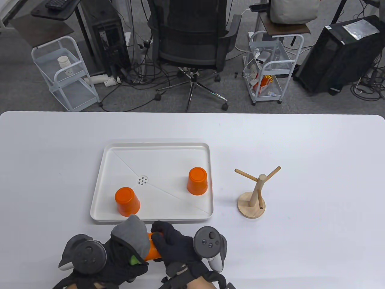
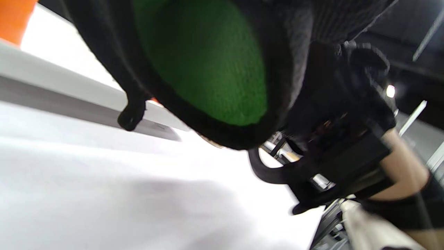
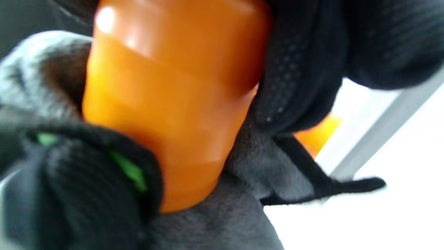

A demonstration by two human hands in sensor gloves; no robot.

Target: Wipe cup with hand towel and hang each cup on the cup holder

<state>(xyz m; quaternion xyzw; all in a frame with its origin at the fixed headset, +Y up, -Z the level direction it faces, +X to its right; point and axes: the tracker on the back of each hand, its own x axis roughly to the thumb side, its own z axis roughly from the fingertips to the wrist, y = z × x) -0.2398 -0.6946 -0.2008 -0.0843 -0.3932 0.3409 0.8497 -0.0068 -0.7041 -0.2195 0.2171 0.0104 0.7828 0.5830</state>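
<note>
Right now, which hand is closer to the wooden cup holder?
The right hand. It grips an orange cup near the table's front edge, with the cup holder farther back on its right. The left hand, holding the towel, is farther away on the cup's other side.

cup (image 1: 152,250): mostly hidden by towel (image 1: 135,236) | wrist views: blurred

orange cup (image 3: 166,104) – fills frame centre, ridged wall, blurred | grey towel (image 3: 222,215) – wrapped under and behind cup, touching it | right hand (image 3: 305,69) – black-gloved fingers curled on cup's right side | tray rim (image 3: 378,132) – white, at right
</note>
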